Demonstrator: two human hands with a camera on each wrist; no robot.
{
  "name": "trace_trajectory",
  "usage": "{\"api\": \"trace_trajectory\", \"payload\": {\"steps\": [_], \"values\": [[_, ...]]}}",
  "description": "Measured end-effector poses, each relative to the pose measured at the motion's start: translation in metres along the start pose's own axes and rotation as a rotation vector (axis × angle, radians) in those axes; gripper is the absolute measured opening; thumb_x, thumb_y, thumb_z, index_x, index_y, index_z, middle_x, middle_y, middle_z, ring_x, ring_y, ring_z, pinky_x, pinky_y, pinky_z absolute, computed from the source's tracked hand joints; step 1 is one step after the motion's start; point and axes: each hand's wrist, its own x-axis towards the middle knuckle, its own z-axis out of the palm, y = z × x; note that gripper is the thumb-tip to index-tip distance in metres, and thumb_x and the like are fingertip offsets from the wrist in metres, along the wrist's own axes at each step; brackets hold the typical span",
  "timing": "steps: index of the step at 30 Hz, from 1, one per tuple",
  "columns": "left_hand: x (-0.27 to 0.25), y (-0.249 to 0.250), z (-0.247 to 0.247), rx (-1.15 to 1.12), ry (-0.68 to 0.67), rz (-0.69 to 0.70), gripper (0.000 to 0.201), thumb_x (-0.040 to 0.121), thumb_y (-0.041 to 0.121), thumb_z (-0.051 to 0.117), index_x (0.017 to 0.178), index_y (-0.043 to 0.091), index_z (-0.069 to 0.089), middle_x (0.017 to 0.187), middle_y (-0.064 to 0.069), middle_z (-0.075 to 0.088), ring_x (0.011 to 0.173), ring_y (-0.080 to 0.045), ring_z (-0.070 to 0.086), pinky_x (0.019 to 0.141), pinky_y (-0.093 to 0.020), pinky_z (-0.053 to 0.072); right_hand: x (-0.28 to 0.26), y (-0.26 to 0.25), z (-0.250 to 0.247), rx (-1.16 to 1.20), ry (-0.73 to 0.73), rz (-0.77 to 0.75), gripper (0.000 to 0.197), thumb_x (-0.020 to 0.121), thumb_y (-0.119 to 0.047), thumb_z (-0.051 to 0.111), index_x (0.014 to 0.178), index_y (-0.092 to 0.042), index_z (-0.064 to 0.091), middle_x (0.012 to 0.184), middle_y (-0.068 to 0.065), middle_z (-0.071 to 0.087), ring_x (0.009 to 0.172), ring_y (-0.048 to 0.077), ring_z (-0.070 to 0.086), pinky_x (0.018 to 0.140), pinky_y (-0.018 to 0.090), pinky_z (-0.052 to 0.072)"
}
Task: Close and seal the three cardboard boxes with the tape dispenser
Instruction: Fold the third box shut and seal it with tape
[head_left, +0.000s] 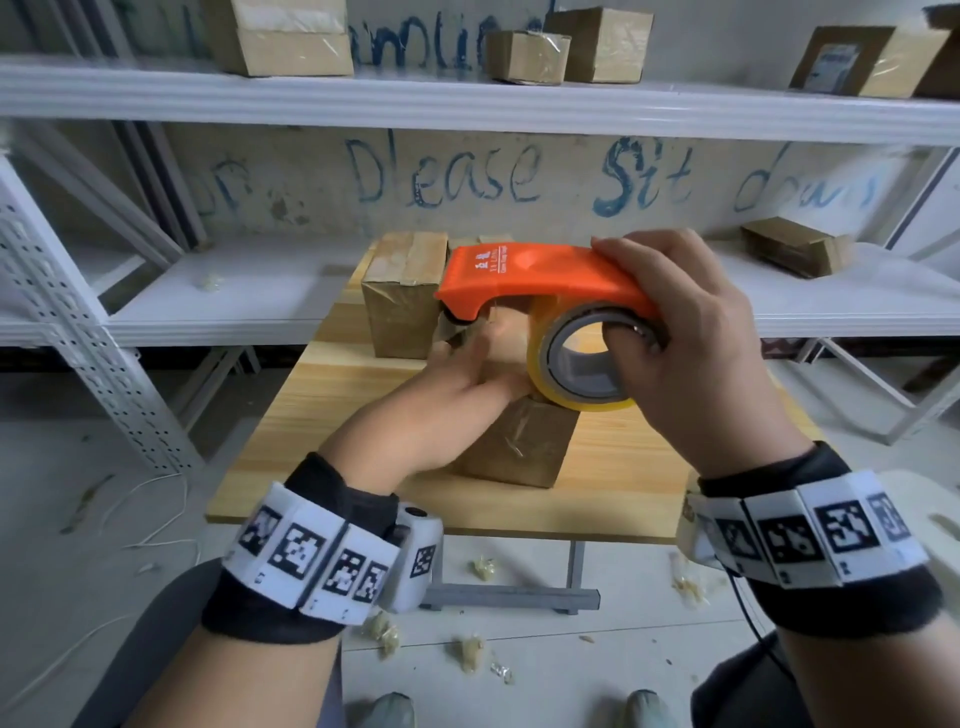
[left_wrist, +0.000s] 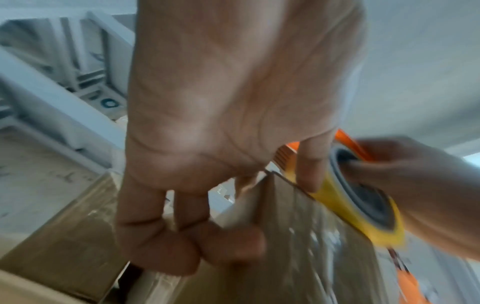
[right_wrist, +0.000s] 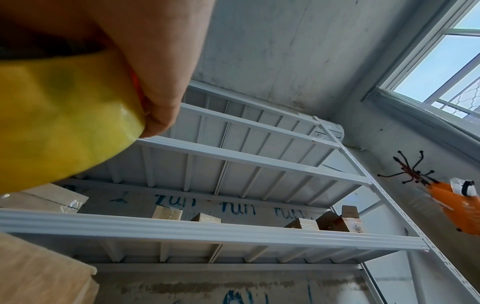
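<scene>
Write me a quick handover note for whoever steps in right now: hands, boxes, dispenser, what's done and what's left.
Right hand grips the orange tape dispenser, fingers through the yellow tape roll, held over the near box.
Left hand reaches under the dispenser's nose onto the near box; the left wrist view shows its fingers curled at a cardboard edge.
Far box stands at the back of the wooden table, flaps shut, tape across its top.
A third box is mostly hidden behind the dispenser; state unclear.
Left: finish taping the near box, check the hidden one.
</scene>
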Motion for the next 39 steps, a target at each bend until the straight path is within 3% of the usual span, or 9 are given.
{"api": "trace_trajectory", "payload": {"steps": [3, 7, 9, 12, 16, 19, 26, 31, 39], "values": [[-0.008, 0.001, -0.016, -0.313, 0.015, -0.004, 0.025, 0.103, 0.037, 0.040, 0.120, 0.044, 0.058, 0.122, 0.009, 0.063, 0.097, -0.011, 0.061, 0.082, -0.028, 0.041, 0.000, 0.001, -0.002, 0.006, -0.007, 0.025, 0.054, 0.076, 0.010, 0.060, 0.130, 0.000, 0.061, 0.122, 0.015, 0.059, 0.110, 0.024, 0.057, 0.099, 0.013, 0.038], [-0.009, -0.005, -0.034, -0.742, 0.182, 0.014, 0.043, 0.100, 0.028, 0.031, 0.083, 0.023, 0.071, 0.096, -0.011, 0.067, 0.063, -0.022, 0.056, 0.062, -0.032, 0.041, 0.001, 0.000, -0.001, 0.009, -0.005, 0.034, 0.052, 0.078, 0.008, 0.061, 0.129, 0.000, 0.062, 0.122, 0.014, 0.059, 0.110, 0.024, 0.057, 0.098, 0.012, 0.038], [-0.009, -0.003, -0.036, -0.848, 0.187, 0.004, 0.046, 0.102, 0.030, 0.027, 0.089, 0.009, 0.067, 0.089, -0.015, 0.068, 0.061, -0.024, 0.052, 0.059, -0.033, 0.038, 0.002, -0.001, 0.001, 0.007, -0.003, 0.030, 0.051, 0.079, 0.009, 0.062, 0.129, 0.000, 0.062, 0.122, 0.014, 0.059, 0.110, 0.024, 0.057, 0.098, 0.012, 0.039], [-0.010, -0.001, -0.035, -0.849, 0.109, -0.006, 0.043, 0.090, 0.045, 0.046, 0.101, 0.007, 0.064, 0.085, -0.012, 0.067, 0.059, -0.019, 0.053, 0.058, -0.031, 0.040, 0.003, -0.002, 0.002, 0.014, 0.000, 0.027, 0.051, 0.079, 0.011, 0.061, 0.129, 0.000, 0.062, 0.122, 0.013, 0.060, 0.110, 0.023, 0.058, 0.099, 0.014, 0.040], [-0.009, 0.000, -0.031, -0.851, 0.069, 0.052, 0.016, 0.080, 0.021, 0.060, 0.089, 0.015, 0.071, 0.085, -0.007, 0.066, 0.062, -0.014, 0.055, 0.059, -0.025, 0.048, 0.003, -0.002, 0.003, 0.003, 0.019, 0.001, 0.051, 0.077, 0.013, 0.060, 0.127, 0.001, 0.063, 0.120, 0.015, 0.060, 0.109, 0.025, 0.058, 0.098, 0.014, 0.040], [-0.007, -0.003, -0.032, -0.936, 0.074, 0.038, 0.025, 0.089, 0.005, 0.057, 0.081, 0.015, 0.078, 0.085, -0.008, 0.066, 0.071, -0.015, 0.060, 0.059, -0.022, 0.052, 0.002, -0.002, 0.000, 0.001, 0.022, -0.004, 0.053, 0.076, 0.014, 0.060, 0.127, 0.001, 0.063, 0.119, 0.015, 0.060, 0.108, 0.024, 0.058, 0.098, 0.013, 0.039], [-0.008, 0.000, -0.036, -0.974, 0.097, -0.046, 0.026, 0.074, 0.016, 0.067, 0.098, 0.008, 0.075, 0.102, -0.013, 0.071, 0.089, -0.022, 0.070, 0.072, -0.028, 0.055, 0.001, 0.001, -0.006, -0.002, 0.015, 0.007, 0.053, 0.077, 0.014, 0.061, 0.128, -0.001, 0.064, 0.120, 0.013, 0.061, 0.107, 0.021, 0.058, 0.096, 0.014, 0.041], [-0.011, 0.007, -0.038, -0.999, 0.114, -0.052, 0.023, 0.086, 0.012, 0.060, 0.072, 0.011, 0.079, 0.069, -0.005, 0.071, 0.060, -0.010, 0.068, 0.053, -0.018, 0.056, -0.002, 0.002, -0.010, -0.011, 0.027, -0.012, 0.053, 0.076, 0.014, 0.063, 0.127, -0.001, 0.064, 0.118, 0.013, 0.062, 0.106, 0.021, 0.059, 0.096, 0.015, 0.043], [-0.016, 0.013, -0.037, -0.955, 0.167, -0.094, 0.017, 0.070, 0.013, 0.065, 0.059, 0.011, 0.078, 0.059, -0.004, 0.068, 0.049, -0.004, 0.062, 0.045, -0.012, 0.050, -0.009, 0.004, -0.014, 0.004, 0.010, -0.023, 0.055, 0.075, 0.016, 0.063, 0.127, -0.001, 0.065, 0.118, 0.014, 0.062, 0.107, 0.025, 0.060, 0.094, 0.021, 0.046]]}}
